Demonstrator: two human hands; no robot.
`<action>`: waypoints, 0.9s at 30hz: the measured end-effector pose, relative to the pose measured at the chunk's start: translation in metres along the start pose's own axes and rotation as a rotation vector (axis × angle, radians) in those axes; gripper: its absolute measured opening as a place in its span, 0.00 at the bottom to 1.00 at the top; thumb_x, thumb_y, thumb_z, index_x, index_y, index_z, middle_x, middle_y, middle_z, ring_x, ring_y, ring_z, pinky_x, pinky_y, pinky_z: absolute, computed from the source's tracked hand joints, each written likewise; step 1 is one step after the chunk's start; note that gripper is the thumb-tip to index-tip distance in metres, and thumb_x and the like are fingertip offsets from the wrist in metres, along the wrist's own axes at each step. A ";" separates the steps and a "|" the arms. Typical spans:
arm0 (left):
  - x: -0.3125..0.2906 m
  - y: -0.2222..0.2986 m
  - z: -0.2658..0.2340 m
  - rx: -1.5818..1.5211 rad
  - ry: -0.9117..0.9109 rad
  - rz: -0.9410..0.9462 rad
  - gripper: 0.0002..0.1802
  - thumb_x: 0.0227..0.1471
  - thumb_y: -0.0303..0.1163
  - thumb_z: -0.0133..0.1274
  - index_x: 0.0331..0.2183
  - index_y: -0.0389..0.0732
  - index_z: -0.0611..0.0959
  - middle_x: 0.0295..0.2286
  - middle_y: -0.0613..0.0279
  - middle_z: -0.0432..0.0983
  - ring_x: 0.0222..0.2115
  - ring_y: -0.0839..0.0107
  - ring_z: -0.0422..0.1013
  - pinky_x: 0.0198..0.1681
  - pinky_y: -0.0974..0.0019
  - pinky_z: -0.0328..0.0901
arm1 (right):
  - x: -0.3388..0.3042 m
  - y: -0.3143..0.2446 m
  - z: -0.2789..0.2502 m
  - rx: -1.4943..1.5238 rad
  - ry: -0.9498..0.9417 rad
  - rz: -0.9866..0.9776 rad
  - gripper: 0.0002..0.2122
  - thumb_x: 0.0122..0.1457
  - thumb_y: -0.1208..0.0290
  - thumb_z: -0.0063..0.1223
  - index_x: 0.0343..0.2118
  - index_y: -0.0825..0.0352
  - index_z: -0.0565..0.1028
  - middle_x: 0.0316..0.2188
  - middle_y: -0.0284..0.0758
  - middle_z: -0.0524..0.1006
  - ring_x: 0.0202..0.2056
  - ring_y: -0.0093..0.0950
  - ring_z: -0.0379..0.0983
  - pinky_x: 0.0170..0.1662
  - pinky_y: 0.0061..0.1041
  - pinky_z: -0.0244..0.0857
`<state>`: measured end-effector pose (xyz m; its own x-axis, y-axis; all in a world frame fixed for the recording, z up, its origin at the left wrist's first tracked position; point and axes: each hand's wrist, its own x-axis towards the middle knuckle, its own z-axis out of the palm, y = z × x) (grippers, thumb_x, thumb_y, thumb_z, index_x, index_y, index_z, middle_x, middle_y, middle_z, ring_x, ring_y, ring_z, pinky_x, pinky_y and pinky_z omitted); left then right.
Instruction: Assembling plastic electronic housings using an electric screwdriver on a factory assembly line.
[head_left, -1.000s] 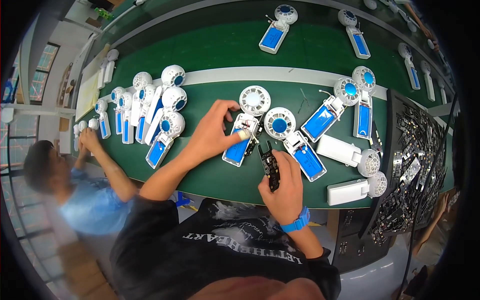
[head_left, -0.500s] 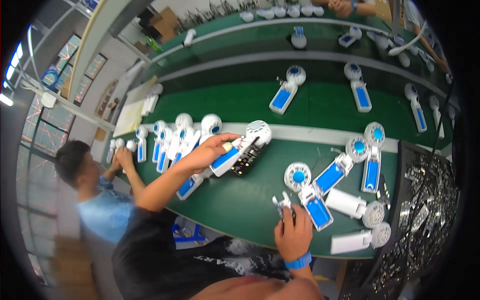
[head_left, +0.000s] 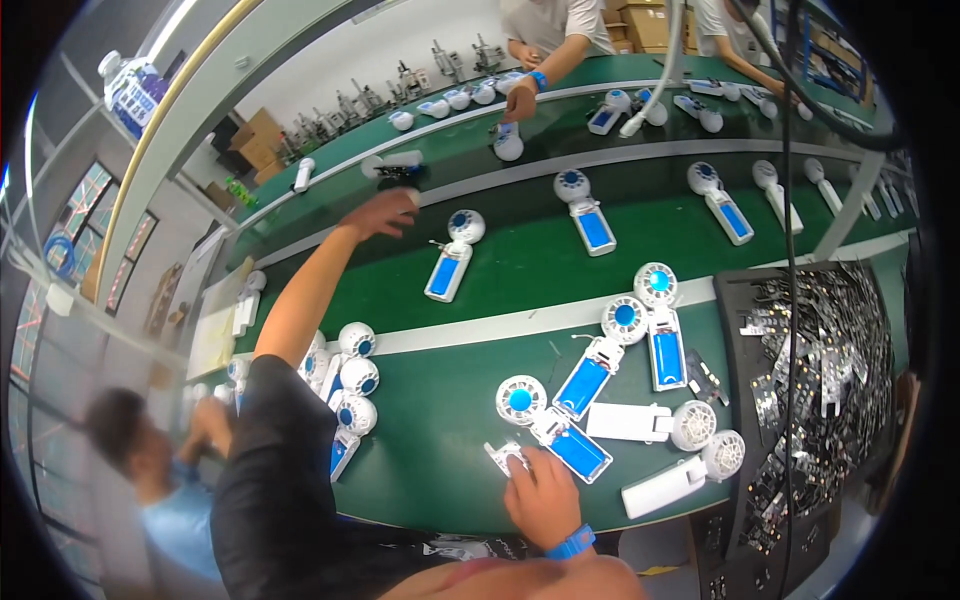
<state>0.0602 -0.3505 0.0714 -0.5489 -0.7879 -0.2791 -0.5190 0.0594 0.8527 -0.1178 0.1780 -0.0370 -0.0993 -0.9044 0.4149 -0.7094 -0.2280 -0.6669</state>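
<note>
My left hand point(head_left: 382, 214) reaches out over the far belt with its fingers apart, holding nothing. Just beyond its fingertips lies a white handheld fan point(head_left: 392, 163) with a dark circuit board beside its handle. My right hand point(head_left: 543, 498) rests on the near table, its fingers closed on a small white plastic part point(head_left: 507, 457). Right beside that hand is an opened handheld fan point(head_left: 572, 447), its blue battery showing in the handle. Another opened fan point(head_left: 588, 378) touches it from above.
Several fans point(head_left: 357, 412) cluster by my left forearm. Closed white fans point(head_left: 665, 487) lie near the front edge. A black tray point(head_left: 735, 400) of circuit boards stands at right. More fans point(head_left: 592, 222) ride the green belt; a co-worker's hand point(head_left: 521, 100) is across it.
My left hand has moved away and up to the far belt, letting go of the fan with the circuit board. My right hand stays on the small white part. The view has shifted.
</note>
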 end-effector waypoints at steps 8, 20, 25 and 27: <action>-0.041 -0.022 0.128 0.629 0.286 0.136 0.36 0.55 0.41 0.57 0.60 0.36 0.67 0.42 0.52 0.80 0.42 0.63 0.77 0.44 0.62 0.71 | 0.000 -0.007 0.000 -0.099 -0.010 -0.021 0.19 0.47 0.77 0.60 0.45 0.67 0.76 0.46 0.44 0.74 0.45 0.43 0.71 0.48 0.40 0.68; -0.230 -0.053 0.239 0.539 0.347 0.438 0.23 0.57 0.29 0.56 0.54 0.34 0.76 0.31 0.61 0.79 0.33 0.75 0.76 0.37 0.69 0.70 | 0.002 -0.016 0.004 0.912 0.051 0.498 0.23 0.57 0.84 0.51 0.58 0.72 0.67 0.52 0.42 0.72 0.51 0.32 0.73 0.46 0.28 0.70; -0.258 -0.059 0.252 0.131 0.329 0.091 0.22 0.56 0.26 0.59 0.52 0.34 0.78 0.35 0.60 0.77 0.36 0.76 0.74 0.39 0.71 0.70 | 0.026 -0.021 0.024 0.978 0.046 0.472 0.28 0.59 0.84 0.50 0.64 0.70 0.59 0.51 0.41 0.73 0.49 0.28 0.72 0.48 0.27 0.68; -0.258 -0.081 0.245 -0.217 0.169 0.260 0.20 0.54 0.24 0.61 0.49 0.35 0.81 0.36 0.60 0.77 0.36 0.75 0.74 0.40 0.72 0.70 | 0.027 -0.019 0.033 1.026 0.031 0.459 0.30 0.59 0.84 0.49 0.65 0.70 0.56 0.51 0.41 0.73 0.48 0.28 0.71 0.49 0.26 0.67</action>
<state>0.0829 -0.0017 -0.0338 -0.5185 -0.8548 0.0208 -0.2153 0.1541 0.9643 -0.0839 0.1463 -0.0334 -0.2310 -0.9730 0.0049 0.3074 -0.0777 -0.9484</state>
